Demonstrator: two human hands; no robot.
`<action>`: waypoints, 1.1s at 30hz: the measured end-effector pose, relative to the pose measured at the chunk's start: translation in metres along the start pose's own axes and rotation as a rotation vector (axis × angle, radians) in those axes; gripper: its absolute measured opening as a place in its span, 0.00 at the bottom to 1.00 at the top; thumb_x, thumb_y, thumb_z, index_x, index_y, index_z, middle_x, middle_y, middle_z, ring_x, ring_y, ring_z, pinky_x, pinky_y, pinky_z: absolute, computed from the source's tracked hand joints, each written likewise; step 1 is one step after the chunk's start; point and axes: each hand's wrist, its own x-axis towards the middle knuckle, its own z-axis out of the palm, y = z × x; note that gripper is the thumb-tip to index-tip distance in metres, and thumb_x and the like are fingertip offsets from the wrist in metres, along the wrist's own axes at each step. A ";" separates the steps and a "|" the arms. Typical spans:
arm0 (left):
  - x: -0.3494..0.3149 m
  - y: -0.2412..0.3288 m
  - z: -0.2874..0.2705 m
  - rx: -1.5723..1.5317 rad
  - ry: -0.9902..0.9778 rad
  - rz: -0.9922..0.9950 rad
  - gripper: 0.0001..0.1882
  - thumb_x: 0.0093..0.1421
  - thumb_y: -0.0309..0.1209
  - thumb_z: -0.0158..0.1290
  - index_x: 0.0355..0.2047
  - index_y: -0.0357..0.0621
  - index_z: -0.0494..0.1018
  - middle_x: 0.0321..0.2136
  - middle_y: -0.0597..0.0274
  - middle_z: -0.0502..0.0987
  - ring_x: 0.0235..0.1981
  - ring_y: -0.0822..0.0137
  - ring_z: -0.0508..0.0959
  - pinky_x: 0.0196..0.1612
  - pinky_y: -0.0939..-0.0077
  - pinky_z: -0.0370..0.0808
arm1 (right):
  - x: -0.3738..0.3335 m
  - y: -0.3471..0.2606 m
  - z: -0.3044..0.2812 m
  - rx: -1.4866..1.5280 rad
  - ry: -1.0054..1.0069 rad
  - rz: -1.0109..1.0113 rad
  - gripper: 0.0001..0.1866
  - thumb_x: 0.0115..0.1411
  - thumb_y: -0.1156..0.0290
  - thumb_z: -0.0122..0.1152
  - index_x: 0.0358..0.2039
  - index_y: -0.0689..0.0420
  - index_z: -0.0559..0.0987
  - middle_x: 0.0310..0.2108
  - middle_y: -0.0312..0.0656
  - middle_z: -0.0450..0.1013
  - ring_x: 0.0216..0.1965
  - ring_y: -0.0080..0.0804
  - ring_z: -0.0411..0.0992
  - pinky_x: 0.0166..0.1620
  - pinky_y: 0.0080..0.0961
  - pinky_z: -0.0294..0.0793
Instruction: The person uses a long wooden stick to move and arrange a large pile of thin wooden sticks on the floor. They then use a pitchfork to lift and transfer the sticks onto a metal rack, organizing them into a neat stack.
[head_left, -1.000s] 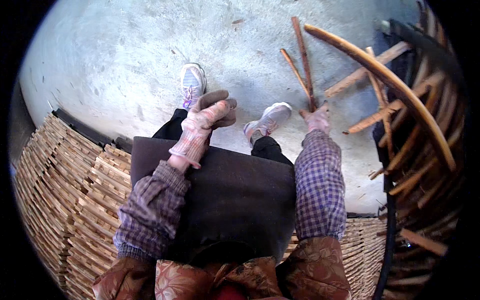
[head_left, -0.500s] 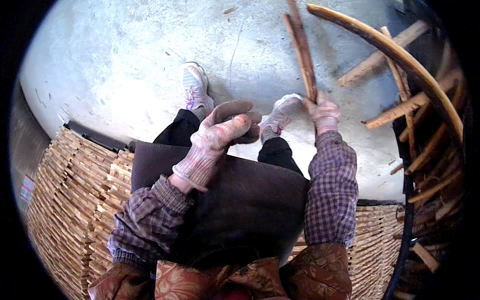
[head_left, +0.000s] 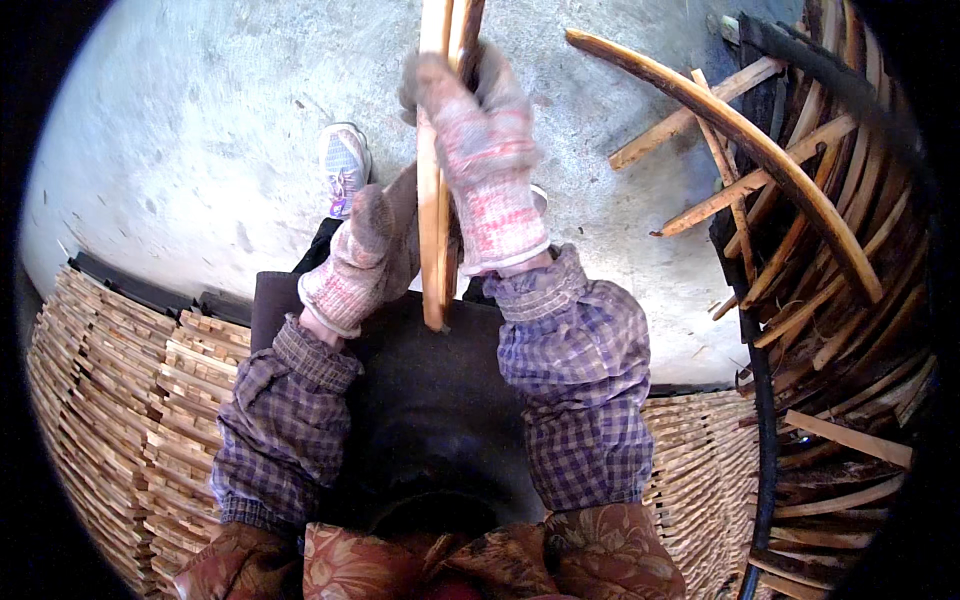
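On the far left, the stacked wooden slats [head_left: 110,400] lie in tight rows beside the person's knee, unchanged. The left hand [head_left: 365,260], gloved, has shifted from hovering loosely above the dark lap cover [head_left: 430,400] to lying alongside the sticks, fingers curled; I cannot tell if it actually grips them. The sticks [head_left: 437,150] were on the floor by the right foot a second ago; now they stand up in front of the person, lower ends touching the lap cover's far edge. The right hand [head_left: 485,160] is closed round them, well above the left. So the pick-up looks finished and the sticks are brought in for handling. Beyond the shoe [head_left: 345,165], the concrete floor [head_left: 200,130] gives open room to the left. To the right, loose sticks and the curved wooden strips [head_left: 760,150] crowd close, leaving little swing room.
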 end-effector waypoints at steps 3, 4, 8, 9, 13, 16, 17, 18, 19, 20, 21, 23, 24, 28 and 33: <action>-0.009 -0.015 -0.022 -0.010 0.296 -0.088 0.39 0.54 0.56 0.45 0.57 0.42 0.51 0.52 0.59 0.60 0.51 0.64 0.63 0.54 0.68 0.61 | -0.024 0.010 0.001 -0.408 -0.066 0.097 0.22 0.55 0.58 0.56 0.43 0.62 0.70 0.33 0.48 0.73 0.32 0.38 0.74 0.34 0.27 0.73; -0.011 -0.022 -0.027 -0.002 0.376 -0.094 0.40 0.52 0.59 0.45 0.56 0.43 0.53 0.51 0.59 0.62 0.51 0.63 0.64 0.54 0.67 0.62 | -0.033 0.008 0.001 -0.562 -0.082 0.134 0.23 0.55 0.56 0.55 0.43 0.62 0.70 0.32 0.49 0.73 0.32 0.41 0.73 0.35 0.30 0.73; -0.002 -0.002 -0.007 -0.269 0.396 -0.249 0.32 0.53 0.58 0.47 0.50 0.49 0.62 0.46 0.61 0.67 0.48 0.64 0.66 0.52 0.69 0.63 | -0.067 0.001 -0.003 -1.130 -0.283 -0.168 0.29 0.51 0.56 0.51 0.46 0.66 0.63 0.38 0.50 0.67 0.43 0.45 0.64 0.46 0.39 0.62; -0.003 0.002 -0.002 -0.286 0.498 -0.187 0.26 0.55 0.51 0.48 0.47 0.47 0.65 0.42 0.62 0.69 0.45 0.65 0.68 0.49 0.71 0.66 | -0.075 -0.010 -0.004 -1.107 -0.277 -0.268 0.26 0.48 0.59 0.54 0.45 0.63 0.66 0.37 0.49 0.67 0.40 0.45 0.65 0.45 0.39 0.65; 0.003 0.009 -0.005 -0.031 0.423 -0.199 0.24 0.56 0.42 0.49 0.44 0.32 0.67 0.42 0.51 0.72 0.45 0.61 0.71 0.52 0.69 0.66 | -0.095 -0.034 -0.033 -0.746 -0.476 -0.125 0.28 0.52 0.54 0.50 0.47 0.64 0.65 0.45 0.50 0.65 0.52 0.39 0.59 0.50 0.35 0.61; 0.005 0.023 0.017 -0.056 0.531 -0.331 0.22 0.54 0.39 0.52 0.44 0.36 0.68 0.22 0.65 0.73 0.19 0.71 0.73 0.22 0.74 0.73 | -0.077 -0.016 -0.084 -0.172 0.055 0.128 0.28 0.58 0.50 0.43 0.50 0.61 0.64 0.47 0.49 0.65 0.48 0.40 0.65 0.49 0.32 0.67; 0.005 0.022 0.016 -0.042 0.550 -0.332 0.21 0.54 0.39 0.52 0.43 0.36 0.69 0.19 0.68 0.71 0.17 0.73 0.71 0.19 0.76 0.71 | -0.057 -0.020 -0.100 -0.210 0.288 0.279 0.30 0.59 0.48 0.41 0.53 0.59 0.60 0.49 0.49 0.64 0.48 0.41 0.65 0.49 0.31 0.68; 0.003 0.021 0.014 -0.023 0.574 -0.327 0.21 0.54 0.39 0.52 0.42 0.37 0.69 0.17 0.70 0.70 0.14 0.75 0.69 0.16 0.78 0.69 | -0.037 -0.022 -0.115 -0.204 0.504 0.414 0.33 0.59 0.46 0.39 0.57 0.56 0.57 0.51 0.50 0.62 0.48 0.42 0.66 0.49 0.31 0.68; 0.002 0.019 0.013 0.000 0.589 -0.326 0.20 0.54 0.39 0.52 0.41 0.38 0.70 0.14 0.72 0.68 0.11 0.76 0.67 0.13 0.79 0.66 | -0.014 -0.004 -0.136 -0.034 0.637 0.363 0.35 0.55 0.45 0.47 0.54 0.59 0.61 0.49 0.50 0.64 0.49 0.42 0.65 0.52 0.34 0.64; 0.003 0.020 0.015 0.003 0.589 -0.347 0.19 0.54 0.39 0.52 0.41 0.38 0.70 0.14 0.72 0.68 0.11 0.76 0.67 0.13 0.80 0.66 | 0.009 0.010 -0.160 0.128 0.777 0.288 0.37 0.50 0.43 0.55 0.50 0.62 0.65 0.46 0.49 0.66 0.50 0.41 0.63 0.55 0.38 0.60; 0.003 0.020 0.013 0.007 0.606 -0.353 0.19 0.54 0.39 0.52 0.40 0.37 0.70 0.14 0.73 0.68 0.11 0.77 0.67 0.13 0.80 0.66 | 0.027 0.002 -0.156 0.063 0.794 0.288 0.39 0.50 0.46 0.58 0.52 0.64 0.63 0.47 0.49 0.65 0.51 0.40 0.63 0.56 0.39 0.59; 0.001 0.022 0.012 -0.007 0.579 -0.372 0.18 0.54 0.39 0.52 0.39 0.37 0.71 0.14 0.73 0.68 0.11 0.77 0.67 0.13 0.81 0.66 | 0.060 -0.008 -0.150 0.220 0.967 0.280 0.36 0.49 0.50 0.60 0.47 0.68 0.65 0.44 0.49 0.65 0.48 0.37 0.65 0.55 0.35 0.58; 0.000 0.023 0.010 -0.030 0.555 -0.371 0.18 0.54 0.39 0.53 0.39 0.37 0.71 0.14 0.73 0.68 0.11 0.78 0.67 0.13 0.81 0.66 | 0.066 -0.007 -0.146 0.351 0.958 0.146 0.35 0.48 0.51 0.61 0.46 0.69 0.66 0.44 0.50 0.65 0.47 0.37 0.65 0.55 0.34 0.58; -0.003 0.028 0.016 0.022 0.620 -0.314 0.18 0.53 0.39 0.53 0.38 0.38 0.71 0.13 0.73 0.68 0.10 0.78 0.67 0.12 0.83 0.65 | 0.025 0.001 -0.091 -0.091 0.910 0.299 0.43 0.47 0.50 0.58 0.51 0.75 0.59 0.52 0.56 0.58 0.50 0.40 0.61 0.55 0.38 0.57; -0.012 0.027 -0.010 0.343 0.700 -0.387 0.15 0.51 0.34 0.55 0.35 0.35 0.73 0.22 0.64 0.73 0.17 0.75 0.71 0.19 0.82 0.70 | -0.060 0.060 -0.055 -0.023 0.626 0.350 0.30 0.44 0.66 0.65 0.45 0.66 0.66 0.31 0.44 0.69 0.30 0.30 0.68 0.38 0.29 0.69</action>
